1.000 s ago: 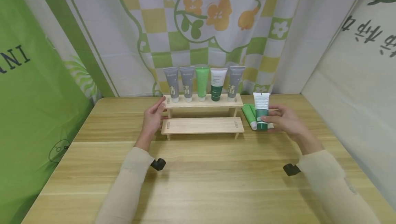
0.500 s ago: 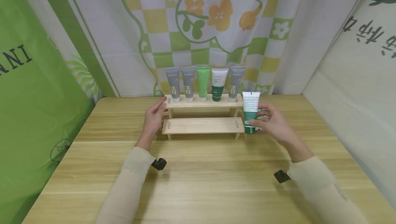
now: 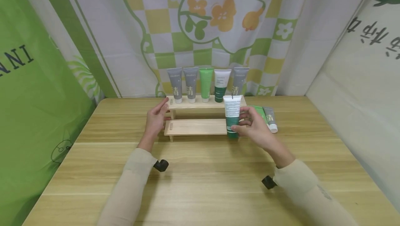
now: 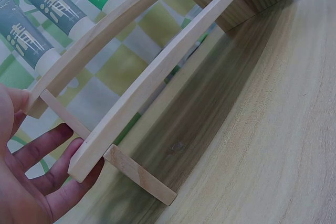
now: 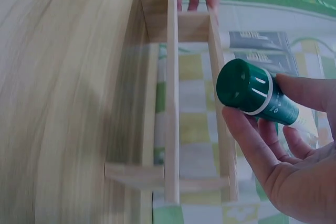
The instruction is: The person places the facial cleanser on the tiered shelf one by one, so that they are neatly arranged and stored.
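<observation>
A two-tier wooden display rack (image 3: pixel 197 127) stands on the table, its left end held by my left hand (image 3: pixel 154 122). In the left wrist view the thumb is at the upper plank's end and fingers reach behind the lower plank (image 4: pixel 131 93). My right hand (image 3: pixel 254 128) grips a white and dark green squeeze tube (image 3: pixel 232 116), cap down, thumb and fingers around its lower part. It hangs before the right end of the lower tier, hiding that end. The right wrist view shows its green cap (image 5: pixel 236 83) apart from the planks.
On the upper tier stand several upright tubes: grey ones (image 3: pixel 175 85), a light green one (image 3: pixel 206 84) and a white and green one (image 3: pixel 222 84). Right of the rack lie a green tube (image 3: pixel 260 113) and a grey tube (image 3: pixel 270 119). A patterned curtain (image 3: pixel 206 52) hangs behind.
My right hand has carried the white and green tube leftward, from beside the rack to the front of its lower tier, uncovering the lying tubes. The left hand stays at the rack's end.
</observation>
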Motion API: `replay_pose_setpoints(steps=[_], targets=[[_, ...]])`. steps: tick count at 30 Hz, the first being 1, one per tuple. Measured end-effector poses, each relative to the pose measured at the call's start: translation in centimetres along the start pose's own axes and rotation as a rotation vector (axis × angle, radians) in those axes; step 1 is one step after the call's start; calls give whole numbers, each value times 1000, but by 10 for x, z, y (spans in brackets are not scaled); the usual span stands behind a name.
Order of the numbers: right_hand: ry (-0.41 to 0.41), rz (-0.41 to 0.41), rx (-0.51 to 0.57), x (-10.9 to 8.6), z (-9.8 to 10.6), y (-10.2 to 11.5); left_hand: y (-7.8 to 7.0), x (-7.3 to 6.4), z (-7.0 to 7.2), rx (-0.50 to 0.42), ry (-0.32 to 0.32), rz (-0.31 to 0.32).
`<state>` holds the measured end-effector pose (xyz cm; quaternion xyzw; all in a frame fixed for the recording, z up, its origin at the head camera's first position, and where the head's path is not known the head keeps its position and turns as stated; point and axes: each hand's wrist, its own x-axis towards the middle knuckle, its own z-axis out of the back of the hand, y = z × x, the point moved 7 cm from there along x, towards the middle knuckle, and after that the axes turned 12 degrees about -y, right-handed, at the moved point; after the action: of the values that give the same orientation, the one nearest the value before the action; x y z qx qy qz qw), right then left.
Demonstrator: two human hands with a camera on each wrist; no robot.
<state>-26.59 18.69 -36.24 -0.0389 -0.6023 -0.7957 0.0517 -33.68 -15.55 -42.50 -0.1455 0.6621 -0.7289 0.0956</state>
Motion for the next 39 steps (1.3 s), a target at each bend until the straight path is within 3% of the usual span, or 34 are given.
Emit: replay_pose_setpoints(steps=[12, 16, 24, 32, 39], targets=[[-19, 115, -27, 12, -48, 9, 0, -1, 0, 9, 4, 1], [-17, 110, -39, 12, -64, 17, 1, 0, 0, 13, 9, -4], [-27, 113, -46, 19, -92, 11, 2, 0, -1, 21, -5, 3], [-51, 151, -9, 26, -110, 12, 0, -2, 0, 19, -3, 3], [-63, 135, 38, 32, -124, 14, -1, -1, 0, 21, -8, -1]])
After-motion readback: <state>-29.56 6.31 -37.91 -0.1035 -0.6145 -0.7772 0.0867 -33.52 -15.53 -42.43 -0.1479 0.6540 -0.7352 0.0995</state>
